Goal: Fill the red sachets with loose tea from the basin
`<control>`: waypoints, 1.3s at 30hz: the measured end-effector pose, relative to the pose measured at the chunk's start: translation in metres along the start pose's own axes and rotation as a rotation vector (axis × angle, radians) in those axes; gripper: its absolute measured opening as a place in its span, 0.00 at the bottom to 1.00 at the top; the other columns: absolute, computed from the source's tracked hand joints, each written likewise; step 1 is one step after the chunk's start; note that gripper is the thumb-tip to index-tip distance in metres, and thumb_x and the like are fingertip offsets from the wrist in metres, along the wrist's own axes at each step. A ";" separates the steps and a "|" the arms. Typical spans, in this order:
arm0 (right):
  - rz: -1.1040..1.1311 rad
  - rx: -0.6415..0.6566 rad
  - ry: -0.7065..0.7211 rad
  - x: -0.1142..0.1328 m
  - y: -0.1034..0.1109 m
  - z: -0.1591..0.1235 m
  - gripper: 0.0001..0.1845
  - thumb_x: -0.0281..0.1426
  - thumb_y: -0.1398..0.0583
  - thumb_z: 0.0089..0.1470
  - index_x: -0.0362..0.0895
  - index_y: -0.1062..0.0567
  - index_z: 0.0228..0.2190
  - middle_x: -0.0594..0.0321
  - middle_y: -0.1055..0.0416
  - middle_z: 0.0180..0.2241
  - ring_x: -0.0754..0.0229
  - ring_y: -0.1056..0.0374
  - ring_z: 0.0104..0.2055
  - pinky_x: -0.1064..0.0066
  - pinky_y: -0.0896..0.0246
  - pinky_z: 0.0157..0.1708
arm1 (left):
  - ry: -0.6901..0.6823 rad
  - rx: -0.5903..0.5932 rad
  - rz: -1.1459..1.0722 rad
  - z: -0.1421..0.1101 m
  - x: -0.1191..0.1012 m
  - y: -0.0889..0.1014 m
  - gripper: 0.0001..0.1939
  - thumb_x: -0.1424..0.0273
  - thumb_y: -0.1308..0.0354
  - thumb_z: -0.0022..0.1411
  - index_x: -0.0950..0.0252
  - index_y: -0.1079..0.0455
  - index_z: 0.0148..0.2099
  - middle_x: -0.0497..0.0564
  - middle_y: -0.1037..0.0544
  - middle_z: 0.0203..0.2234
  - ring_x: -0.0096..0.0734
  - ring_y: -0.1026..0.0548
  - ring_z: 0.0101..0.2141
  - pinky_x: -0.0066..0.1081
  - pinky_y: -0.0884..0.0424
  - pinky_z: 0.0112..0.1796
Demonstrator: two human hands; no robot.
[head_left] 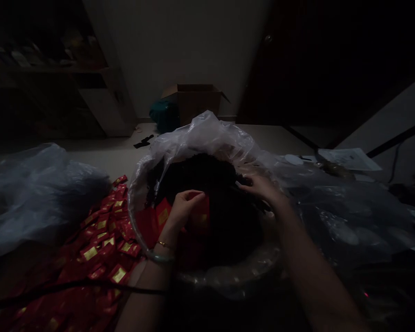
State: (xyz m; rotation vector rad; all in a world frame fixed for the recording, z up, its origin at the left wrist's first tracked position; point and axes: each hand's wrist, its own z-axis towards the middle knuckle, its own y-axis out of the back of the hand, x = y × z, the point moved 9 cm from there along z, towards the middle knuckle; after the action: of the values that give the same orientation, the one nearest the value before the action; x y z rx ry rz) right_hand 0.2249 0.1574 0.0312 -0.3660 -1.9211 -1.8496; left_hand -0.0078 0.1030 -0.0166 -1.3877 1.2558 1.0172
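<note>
A round tub lined with clear plastic (pixel 207 127) holds a heap of dark loose material (pixel 200 170); the dim light hides its kind. My left hand (pixel 182 210) is over the tub's left part, thumb and fingers pinching the top edge of a small red packet (pixel 199 216) with a faint gold patch. More red packets (pixel 162 213) lie below it inside the tub. On the right side of the heap is my right hand (pixel 257 188), its fingers curled in at the dark material. What those fingers hold, if anything, does not show.
Many red and gold packets (pixel 103 240) are piled left of the tub, beside a large clear plastic bag (pixel 38 193). More plastic bags (pixel 346 212) lie on the right. Behind stand an open cardboard box (pixel 198 103) and a teal bag (pixel 164 115). A dark cord (pixel 72 285) crosses the lower left.
</note>
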 end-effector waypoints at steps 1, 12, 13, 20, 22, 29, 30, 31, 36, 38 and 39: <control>0.070 -0.003 0.027 0.014 -0.003 -0.003 0.16 0.36 0.39 0.50 0.43 0.24 0.41 0.55 0.24 0.41 0.53 0.29 0.43 0.64 0.36 0.43 | -0.014 -0.018 0.006 0.000 -0.001 0.002 0.16 0.61 0.33 0.43 0.69 0.24 0.32 0.49 0.22 0.22 0.28 0.27 0.24 0.26 0.33 0.28; 0.474 0.081 0.202 0.105 -0.042 -0.025 0.07 0.31 0.37 0.47 0.42 0.20 0.29 0.62 0.21 0.29 0.58 0.27 0.33 0.71 0.36 0.34 | -0.003 0.098 -0.020 0.000 0.000 -0.010 0.25 0.49 0.39 0.46 0.70 0.24 0.30 0.45 0.27 0.17 0.22 0.35 0.18 0.23 0.42 0.21; 0.482 0.081 0.194 0.104 -0.042 -0.025 0.08 0.31 0.38 0.47 0.42 0.20 0.29 0.61 0.21 0.29 0.58 0.27 0.34 0.71 0.36 0.34 | 0.003 0.116 -0.018 0.001 0.001 -0.011 0.26 0.49 0.40 0.47 0.70 0.24 0.32 0.45 0.27 0.17 0.22 0.35 0.18 0.23 0.42 0.21; 0.447 0.039 0.085 0.084 -0.016 -0.022 0.08 0.30 0.39 0.46 0.40 0.20 0.28 0.59 0.22 0.27 0.56 0.27 0.31 0.71 0.35 0.30 | -0.001 0.103 0.102 0.006 -0.006 0.005 0.31 0.53 0.62 0.64 0.71 0.28 0.50 0.56 0.20 0.33 0.33 0.25 0.31 0.30 0.31 0.35; 0.384 -0.006 0.051 0.077 -0.001 -0.023 0.06 0.29 0.39 0.45 0.40 0.21 0.25 0.60 0.23 0.25 0.57 0.28 0.29 0.70 0.35 0.29 | -0.096 -0.136 0.325 0.005 -0.022 0.038 0.28 0.58 0.63 0.65 0.71 0.30 0.52 0.59 0.21 0.40 0.37 0.25 0.38 0.32 0.32 0.39; 0.939 -0.020 0.196 0.124 0.012 -0.055 0.15 0.36 0.38 0.48 0.44 0.25 0.39 0.60 0.24 0.35 0.57 0.25 0.35 0.66 0.28 0.35 | 0.189 -0.123 1.353 -0.002 -0.004 0.086 0.18 0.64 0.53 0.62 0.67 0.26 0.43 0.64 0.22 0.41 0.48 0.25 0.44 0.36 0.34 0.40; 1.021 0.061 0.247 0.136 0.007 -0.060 0.18 0.36 0.38 0.48 0.45 0.27 0.43 0.59 0.24 0.40 0.56 0.26 0.40 0.65 0.28 0.38 | 0.205 -0.111 1.374 -0.001 0.000 0.087 0.18 0.63 0.53 0.62 0.68 0.27 0.44 0.65 0.22 0.41 0.47 0.25 0.44 0.35 0.34 0.39; 1.070 0.134 0.284 0.145 0.002 -0.064 0.21 0.36 0.38 0.49 0.47 0.28 0.46 0.59 0.26 0.43 0.56 0.27 0.43 0.64 0.29 0.40 | 0.226 -0.106 1.384 -0.001 0.004 0.087 0.18 0.63 0.53 0.62 0.69 0.27 0.43 0.66 0.22 0.41 0.47 0.25 0.43 0.35 0.33 0.39; 0.947 0.250 0.251 0.134 -0.017 -0.057 0.20 0.33 0.39 0.50 0.44 0.28 0.46 0.56 0.27 0.46 0.55 0.28 0.46 0.61 0.30 0.44 | 0.212 -0.081 1.375 0.002 0.009 0.081 0.17 0.68 0.50 0.59 0.71 0.32 0.47 0.68 0.23 0.42 0.48 0.24 0.42 0.34 0.33 0.37; 0.831 0.272 0.239 0.125 -0.025 -0.050 0.18 0.31 0.40 0.51 0.42 0.27 0.45 0.56 0.26 0.45 0.55 0.28 0.45 0.60 0.31 0.45 | 0.181 -0.087 1.334 0.002 0.008 0.081 0.18 0.71 0.49 0.57 0.70 0.34 0.50 0.66 0.23 0.42 0.45 0.24 0.43 0.32 0.33 0.37; 0.768 0.284 0.242 0.123 -0.030 -0.047 0.17 0.31 0.40 0.51 0.42 0.26 0.45 0.55 0.26 0.44 0.55 0.28 0.45 0.59 0.31 0.45 | 0.160 -0.091 1.300 0.003 0.007 0.082 0.19 0.71 0.48 0.57 0.69 0.36 0.52 0.65 0.23 0.43 0.43 0.25 0.44 0.31 0.33 0.38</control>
State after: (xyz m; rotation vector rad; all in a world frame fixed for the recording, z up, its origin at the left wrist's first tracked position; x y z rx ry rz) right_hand 0.1107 0.0947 0.0654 -0.6390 -1.5369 -1.0556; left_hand -0.0884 0.1045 -0.0335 -0.5760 2.3223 1.8164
